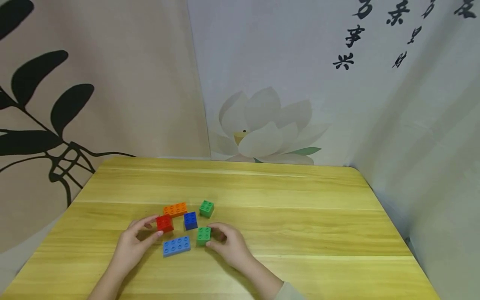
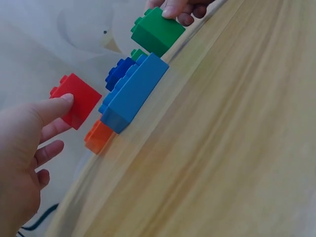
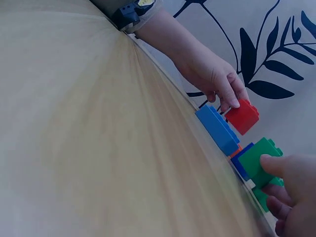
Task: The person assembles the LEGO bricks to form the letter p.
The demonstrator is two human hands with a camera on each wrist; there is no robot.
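Wooden table (image 1: 318,233): all six bricks sit on or just above its left half.
Left hand (image 1: 129,246): thumb and fingers pinched on red brick (image 1: 164,223), gap only its width; brick appears lifted.
Right hand (image 1: 232,248): likewise clamped on near green brick (image 1: 203,236), seemingly raised; other fingers curled.
Light-blue brick (image 1: 176,246): lies between the hands, near side; keep knuckles clear.
Orange brick (image 1: 175,209): just beyond red.
Dark blue brick (image 1: 190,221): between the held pair; judged best to keep both level, studs free.
Far green brick (image 1: 206,208): beyond, unheld.
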